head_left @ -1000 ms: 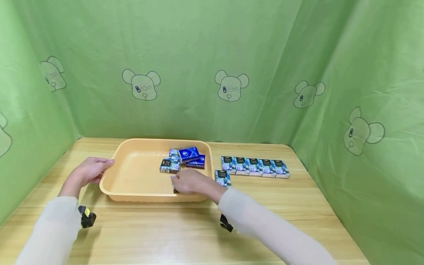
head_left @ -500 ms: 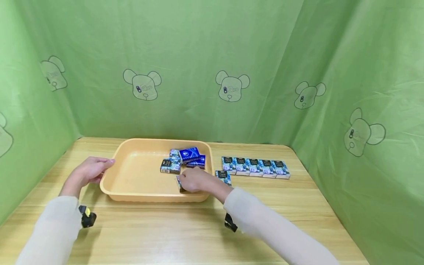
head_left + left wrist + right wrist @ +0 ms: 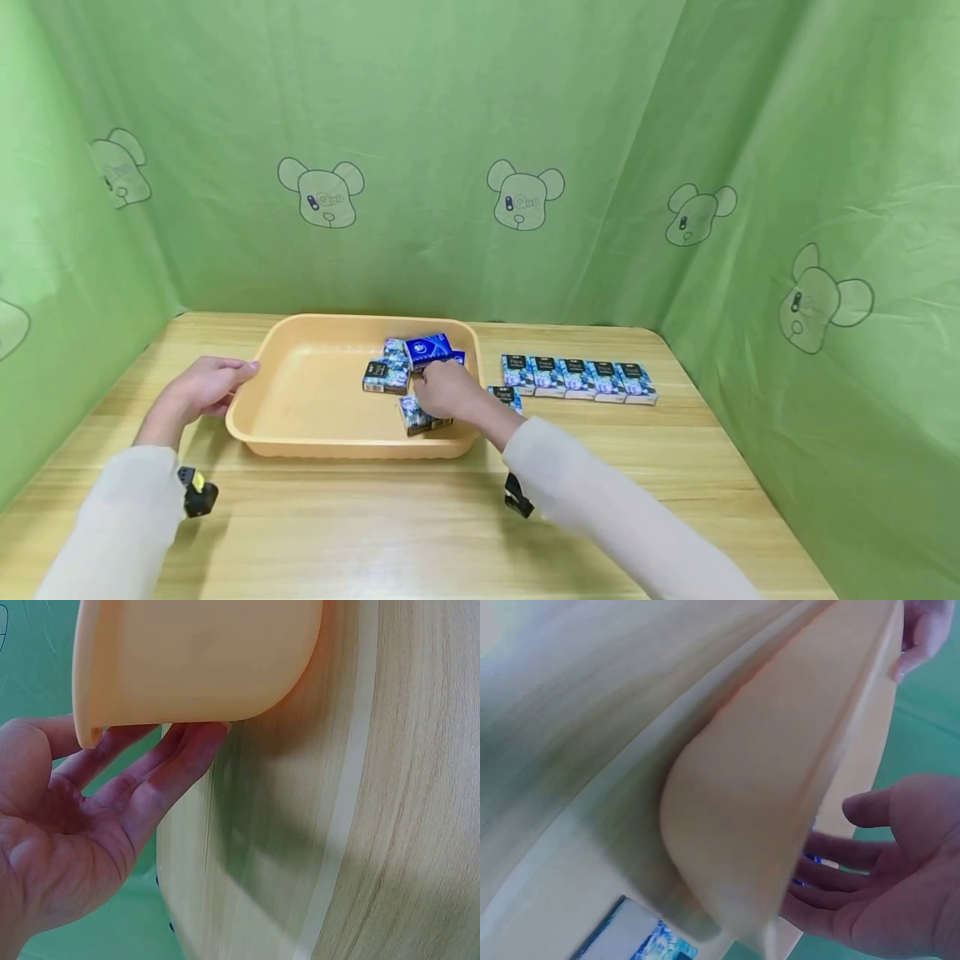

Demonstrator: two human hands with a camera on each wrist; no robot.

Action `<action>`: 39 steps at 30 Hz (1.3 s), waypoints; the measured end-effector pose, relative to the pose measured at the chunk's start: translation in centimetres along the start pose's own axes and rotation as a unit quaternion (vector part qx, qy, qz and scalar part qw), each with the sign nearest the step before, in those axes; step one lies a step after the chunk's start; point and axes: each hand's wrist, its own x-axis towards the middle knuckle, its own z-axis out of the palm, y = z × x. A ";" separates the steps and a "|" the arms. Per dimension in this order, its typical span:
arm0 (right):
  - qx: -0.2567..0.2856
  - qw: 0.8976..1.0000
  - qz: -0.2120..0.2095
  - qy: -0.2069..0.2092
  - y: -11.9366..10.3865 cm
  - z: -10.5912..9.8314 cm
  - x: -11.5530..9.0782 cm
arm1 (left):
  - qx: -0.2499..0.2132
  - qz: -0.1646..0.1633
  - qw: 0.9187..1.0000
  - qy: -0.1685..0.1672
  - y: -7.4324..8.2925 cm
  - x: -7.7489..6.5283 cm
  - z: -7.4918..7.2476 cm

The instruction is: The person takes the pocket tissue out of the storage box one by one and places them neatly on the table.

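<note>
My left hand [image 3: 206, 385] grips the left end of a peach plastic tray [image 3: 315, 400]. The left wrist view puts its thumb at the rim and its fingers [image 3: 176, 761] under the wall. Inside the tray's right part is my right hand [image 3: 450, 390], close over a small flower-print box [image 3: 415, 414] that it partly covers. Thumb and fingers stand apart in the right wrist view, with nothing held between them; the fingertips are hidden behind the tray wall [image 3: 735, 780]. Behind that hand lie two dark-blue boxes [image 3: 428, 350] and two more flower-print boxes [image 3: 385, 377].
Right of the tray, several flower-print boxes [image 3: 577, 379] line up side by side on the wooden table [image 3: 600, 467]. One more box [image 3: 506, 397] lies nearer the tray, partly behind the right forearm. Green curtains [image 3: 420, 275] hang around the back and sides.
The right hand has let go of the flower-print box near the tray's front right corner, after shifting it slightly right, and has moved a little back. The left hand stays put.
</note>
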 end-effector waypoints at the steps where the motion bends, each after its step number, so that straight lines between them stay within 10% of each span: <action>1: -0.001 1.000 0.007 0.004 0.0 0.1 0.0 | 0.000 0.000 1.000 0.000 0.0 0.0 0.0; 17: -0.118 0.992 0.032 0.006 -0.6 2.7 0.2 | -0.001 0.001 1.000 0.003 -0.1 0.1 0.1; 39: -0.091 0.995 0.024 -0.015 -0.5 2.2 -0.1 | 0.002 0.007 1.000 0.001 -0.1 0.1 0.1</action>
